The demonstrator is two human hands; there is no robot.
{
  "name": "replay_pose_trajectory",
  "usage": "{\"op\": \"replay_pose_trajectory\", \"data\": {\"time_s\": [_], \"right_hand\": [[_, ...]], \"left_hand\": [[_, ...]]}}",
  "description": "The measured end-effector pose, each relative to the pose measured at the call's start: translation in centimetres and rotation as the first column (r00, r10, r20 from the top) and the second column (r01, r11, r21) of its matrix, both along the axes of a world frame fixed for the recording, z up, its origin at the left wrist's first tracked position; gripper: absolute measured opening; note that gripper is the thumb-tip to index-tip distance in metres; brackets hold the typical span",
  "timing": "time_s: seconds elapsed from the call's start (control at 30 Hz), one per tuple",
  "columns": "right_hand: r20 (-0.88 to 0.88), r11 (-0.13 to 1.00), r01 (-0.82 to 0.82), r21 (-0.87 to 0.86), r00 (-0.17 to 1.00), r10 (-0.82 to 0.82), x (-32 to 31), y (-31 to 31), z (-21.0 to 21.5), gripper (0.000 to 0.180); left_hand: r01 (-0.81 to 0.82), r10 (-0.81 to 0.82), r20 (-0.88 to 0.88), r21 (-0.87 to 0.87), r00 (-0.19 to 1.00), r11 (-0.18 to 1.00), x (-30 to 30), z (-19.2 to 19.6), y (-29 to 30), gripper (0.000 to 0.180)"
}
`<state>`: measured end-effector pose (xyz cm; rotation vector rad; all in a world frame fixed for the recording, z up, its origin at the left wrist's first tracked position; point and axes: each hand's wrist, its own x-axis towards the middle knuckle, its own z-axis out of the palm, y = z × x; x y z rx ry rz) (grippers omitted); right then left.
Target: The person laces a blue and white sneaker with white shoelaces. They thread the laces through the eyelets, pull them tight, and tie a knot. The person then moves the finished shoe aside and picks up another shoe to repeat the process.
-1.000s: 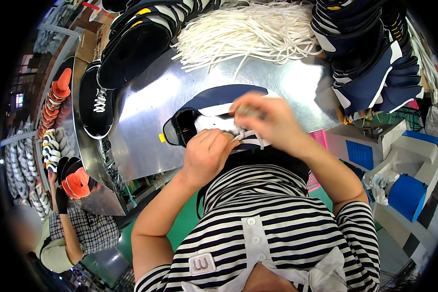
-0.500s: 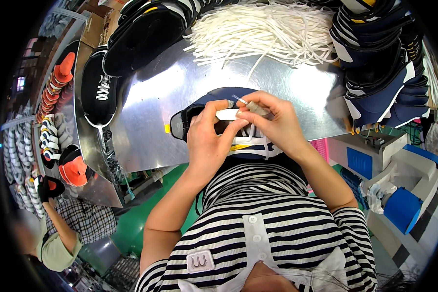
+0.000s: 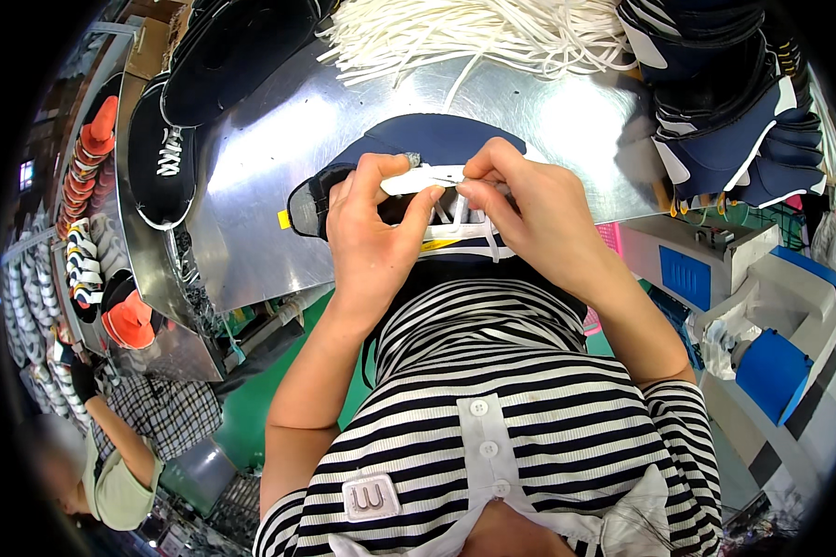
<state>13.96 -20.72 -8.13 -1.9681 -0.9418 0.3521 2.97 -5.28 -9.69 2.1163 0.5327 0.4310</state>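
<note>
A navy shoe upper [image 3: 437,133] with a yellow tab [image 3: 284,219] at its left end lies at the near edge of the metal table, its white-laced side toward me. My left hand [image 3: 373,223] pinches a white strip [image 3: 418,180], probably the shoe's tongue or a loop on it, between thumb and forefinger. Something grey is wrapped round that forefinger's tip. At the strip's right end, the thumb and forefinger of my right hand [image 3: 534,209] are pressed together. What they hold is hidden; the thin metal-tipped tool does not show now. White laces [image 3: 455,215] cross the opening below.
A heap of white laces [image 3: 478,42] covers the back of the metal table [image 3: 260,176]. Stacked navy uppers [image 3: 734,139] stand at the right, black shoes [image 3: 163,162] at the left. A grey and blue machine [image 3: 762,343] is at the right; a person [image 3: 125,464] works at lower left.
My right hand has turned and closed in on the white strip, and its metal-tipped tool has gone out of sight. The whole view has shifted, so the table sits higher in it.
</note>
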Motion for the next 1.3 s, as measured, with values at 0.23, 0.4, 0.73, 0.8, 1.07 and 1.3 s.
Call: {"op": "replay_pose_trajectory", "data": {"time_s": [0.23, 0.4, 0.73, 0.8, 1.07, 1.3], "right_hand": [[0.303, 0.981, -0.031, -0.191, 0.949, 0.089, -0.3, 1.5, 0.0, 0.017], [0.438, 0.994, -0.057, -0.092, 0.894, 0.092, -0.3, 4.5, -1.3, 0.02], [0.015, 0.969, 0.21, -0.129, 0.978, -0.21, 1.1, -2.4, 0.9, 0.021], [0.014, 0.949, 0.259, -0.178, 0.965, -0.261, 1.6, -1.6, -1.0, 0.019], [-0.203, 0.969, 0.228, -0.091, 0.949, -0.242, 0.4, -3.9, -1.3, 0.027], [0.213, 0.987, 0.111, -0.113, 0.973, -0.085, -1.6, -2.1, -0.4, 0.017]], "left_hand": [[0.023, -0.036, 0.045, 0.265, 0.998, 0.964, -0.4, 0.2, -1.0, 0.026], [0.04, -0.065, 0.075, 0.295, 0.995, 0.955, 0.0, 0.3, -0.6, 0.033], [-0.117, 0.166, 0.099, -0.382, 0.981, 0.917, 2.2, 0.6, 0.0, 0.027], [-0.101, 0.157, 0.111, -0.398, 0.981, 0.912, 2.4, 0.2, 0.6, 0.029], [0.175, -0.141, -0.149, 0.246, 0.979, 0.953, -2.5, 4.4, 0.6, 0.053], [0.15, -0.129, -0.082, 0.362, 0.988, 0.92, 0.0, 2.1, -0.8, 0.034]]}}
